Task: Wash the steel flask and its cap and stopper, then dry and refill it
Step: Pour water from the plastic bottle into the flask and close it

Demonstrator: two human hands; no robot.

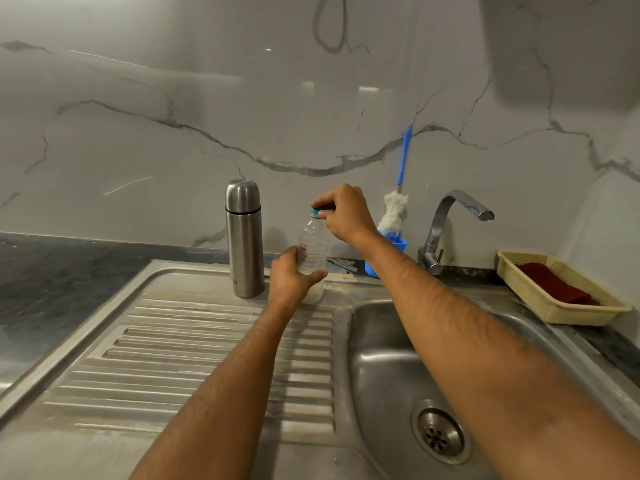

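Head view, steel flask (243,237) left of grip (290,277)

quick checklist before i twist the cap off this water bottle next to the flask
1. Clear plastic water bottle upright on the ribbed steel drainboard: ok.
2. Left hand grips the bottle's body: ok.
3. Right hand pinches the small green cap: ok.
4. Tall steel flask upright, apart from the bottle: ok.
5. Flask open to be refilled: not ok, its cap is on.
6. Flask washed and dry: cannot tell.
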